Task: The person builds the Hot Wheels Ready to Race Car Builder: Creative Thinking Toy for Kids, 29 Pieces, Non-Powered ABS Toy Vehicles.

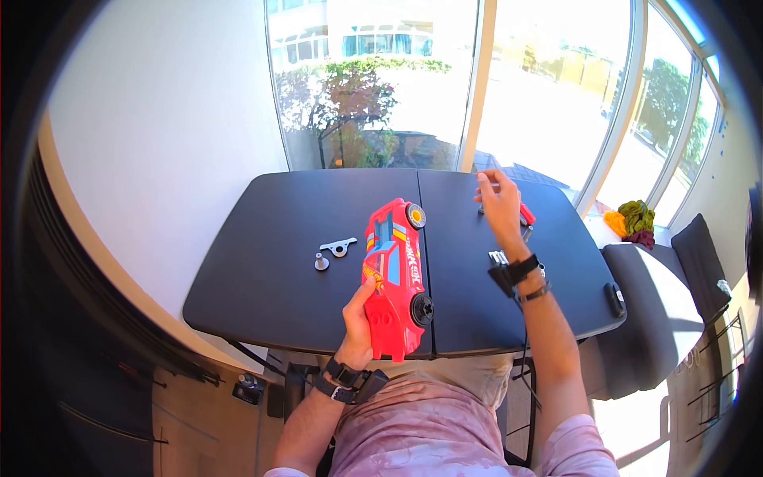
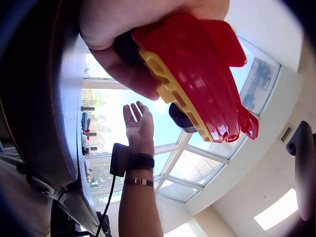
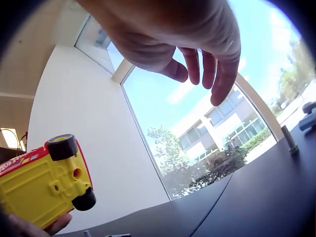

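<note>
I see left hand [image 1: 358, 328] grasping red-and-yellow plastic toy car [image 1: 393, 274] by near half, far half beyond grip; right hand [image 1: 501, 212] released.

Blk tbl [image 1: 270, 215], rounded corners, fills the ctr of the head frame; thin seam runs top to bottom approx thru its mid. L of frame ctr: flat grey bracket [image 1: 344, 243], w/ a small grey peg [image 1: 321, 262] upright just below-L of it. R of ctr, upper half: red item [image 1: 527, 214], partly hidden, lying flat. Below that, silvery parts [image 1: 497, 257], also partly hidden, too small to ID. Far R: small blk device [image 1: 615, 299] near the tbl's rim. R wrist view, R side: metallic pin [image 3: 290, 140] upright on the top, blue-grey item [image 3: 308, 116] beyond, cut off by frame edge.
</note>
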`<state>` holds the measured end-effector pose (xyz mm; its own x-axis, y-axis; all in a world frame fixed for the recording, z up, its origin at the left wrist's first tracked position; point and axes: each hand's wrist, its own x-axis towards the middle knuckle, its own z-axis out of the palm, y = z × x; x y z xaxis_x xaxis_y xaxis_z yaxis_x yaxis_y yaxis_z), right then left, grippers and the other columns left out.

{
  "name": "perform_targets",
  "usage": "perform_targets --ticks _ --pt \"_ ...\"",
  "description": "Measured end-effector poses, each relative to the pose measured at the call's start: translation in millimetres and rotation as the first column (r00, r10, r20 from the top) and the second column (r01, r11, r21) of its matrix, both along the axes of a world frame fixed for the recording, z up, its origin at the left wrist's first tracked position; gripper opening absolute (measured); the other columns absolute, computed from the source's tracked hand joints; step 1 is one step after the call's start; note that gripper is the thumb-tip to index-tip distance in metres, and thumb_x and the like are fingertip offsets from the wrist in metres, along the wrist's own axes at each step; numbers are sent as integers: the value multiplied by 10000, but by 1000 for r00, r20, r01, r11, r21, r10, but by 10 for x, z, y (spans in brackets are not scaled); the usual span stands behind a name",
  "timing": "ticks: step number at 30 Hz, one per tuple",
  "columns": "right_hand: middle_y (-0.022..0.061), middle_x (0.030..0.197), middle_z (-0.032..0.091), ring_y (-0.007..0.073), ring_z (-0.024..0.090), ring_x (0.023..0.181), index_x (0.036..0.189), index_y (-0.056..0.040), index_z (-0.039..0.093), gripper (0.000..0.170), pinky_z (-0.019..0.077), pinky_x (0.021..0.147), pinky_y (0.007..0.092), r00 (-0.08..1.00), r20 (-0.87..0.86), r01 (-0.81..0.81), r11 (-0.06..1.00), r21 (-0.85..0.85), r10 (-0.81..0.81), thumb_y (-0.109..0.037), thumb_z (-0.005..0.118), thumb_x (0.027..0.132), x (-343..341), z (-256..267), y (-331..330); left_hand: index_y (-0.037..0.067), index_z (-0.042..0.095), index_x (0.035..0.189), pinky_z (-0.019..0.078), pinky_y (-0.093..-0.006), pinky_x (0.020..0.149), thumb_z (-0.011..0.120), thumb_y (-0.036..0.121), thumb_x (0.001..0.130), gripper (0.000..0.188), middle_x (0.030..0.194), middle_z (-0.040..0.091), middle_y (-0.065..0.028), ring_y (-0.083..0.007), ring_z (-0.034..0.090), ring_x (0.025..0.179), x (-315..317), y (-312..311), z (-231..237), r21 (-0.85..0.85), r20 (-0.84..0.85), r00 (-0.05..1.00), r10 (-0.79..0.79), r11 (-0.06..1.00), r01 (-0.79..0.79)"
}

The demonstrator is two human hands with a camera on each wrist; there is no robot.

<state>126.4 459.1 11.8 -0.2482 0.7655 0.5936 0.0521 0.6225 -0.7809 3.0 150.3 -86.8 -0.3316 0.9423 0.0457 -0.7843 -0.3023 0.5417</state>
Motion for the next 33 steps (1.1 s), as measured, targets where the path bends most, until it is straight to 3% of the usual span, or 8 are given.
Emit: perform_targets --ticks 4,7,11,17,20,23,27,33 --pt "197 1239 746 321 761 1078 1279 -12 732 298 636 917 478 855 398 183 912 368 -332 -96 667 1000 -7 -238 748 17 575 1464 651 -405 958 632 474 1108 582 1319 759 -155 -250 785 1125 20 -8 38 -11 15 1000 13 1000 -13" --pt "213 1340 721 361 719 1227 1274 -24 751 318 635 951 506 666 581 41 800 599 -469 -64 673 969 -19 -605 1186 19 576 1463 651 -405 961 630 474 1108 579 1321 758 -159 -247 785 1127 8 -8 24 -8 14 1000 4 1000 -4" --pt "228 1334 721 394 723 1223 1140 -32 799 217 635 979 507 339 820 -130 840 527 -462 -32 690 952 -68 -667 1227 24 567 1478 649 -407 963 621 489 1110 596 1323 753 -154 -249 779 1136 5 -19 34 -19 4 1000 -11 1000 12" --pt "222 1134 742 410 751 1097 1036 -18 806 163 632 968 507 315 840 -60 874 482 -442 -8 664 958 -84 -648 1150 27 552 1507 639 -410 976 601 531 1111 642 1341 742 -145 -249 767 1156 -5 -22 19 -14 -42 999 -24 1000 23" --pt "226 1075 764 407 757 1041 1015 12 793 135 624 937 497 556 715 -113 814 570 -424 -35 673 977 -31 -597 1040 24 557 1492 643 -413 975 608 506 1110 617 1334 744 -150 -251 771 1148 13 -24 14 -8 -25 1000 -9 1000 9" --pt "241 1029 778 404 753 958 983 40 752 142 613 897 462 801 559 -111 864 491 -215 -91 701 1004 6 -266 569 21 565 1468 649 -417 970 634 454 1103 570 1322 746 -157 -256 780 1131 9 -2 27 -1 10 1000 2 1000 -2" --pt "166 977 789 240 752 866 1060 22 688 188 600 825 361 912 390 -182 979 97 131 -154 752 1048 79 230 -188 10 556 1483 647 -421 976 630 460 1098 597 1327 745 -161 -260 779 1140 -4 -10 26 -6 0 1000 -14 1000 14" --pt "76 1042 795 99 759 966 1137 -4 645 196 615 855 270 832 -130 -551 829 -91 539 -53 801 1030 191 360 -963 -2 554 1491 659 -428 953 618 454 1100 604 1329 749 -180 -274 792 1115 -10 -8 21 1 12 999 -46 999 46"
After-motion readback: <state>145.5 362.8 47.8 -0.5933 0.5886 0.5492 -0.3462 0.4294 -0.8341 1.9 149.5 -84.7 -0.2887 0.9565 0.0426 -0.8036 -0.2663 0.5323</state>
